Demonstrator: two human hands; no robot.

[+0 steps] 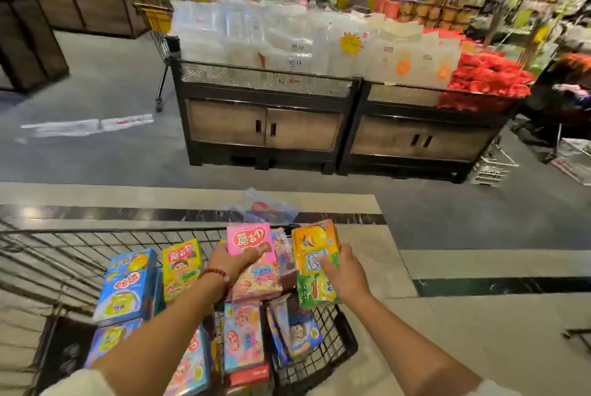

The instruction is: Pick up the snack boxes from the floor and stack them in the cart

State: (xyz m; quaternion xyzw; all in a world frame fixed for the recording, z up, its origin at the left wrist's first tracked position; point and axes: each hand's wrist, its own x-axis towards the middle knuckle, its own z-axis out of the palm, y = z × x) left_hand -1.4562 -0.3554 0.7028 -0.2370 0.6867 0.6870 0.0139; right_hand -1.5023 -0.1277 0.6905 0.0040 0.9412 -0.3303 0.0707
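Observation:
A black wire cart (80,245) fills the lower left, with several colourful snack boxes stacked inside. My left hand (235,263) grips a pink snack box (252,255) over the cart's right half. My right hand (343,274) holds an orange-and-green snack box (315,248) above the cart's right rim. In the cart lie a blue box (126,287), a yellow box (180,267), a light-blue and pink box (243,336) and a dark blue box (295,331). A clear plastic bag (262,207) lies on the floor just beyond the cart.
Two black-and-wood display bins (265,127) piled with white packets and red packets (489,75) stand ahead. A yellow shopping cart (158,31) is parked to their left. A person (572,88) sits at the far right near wire baskets (492,165). Grey floor lies between.

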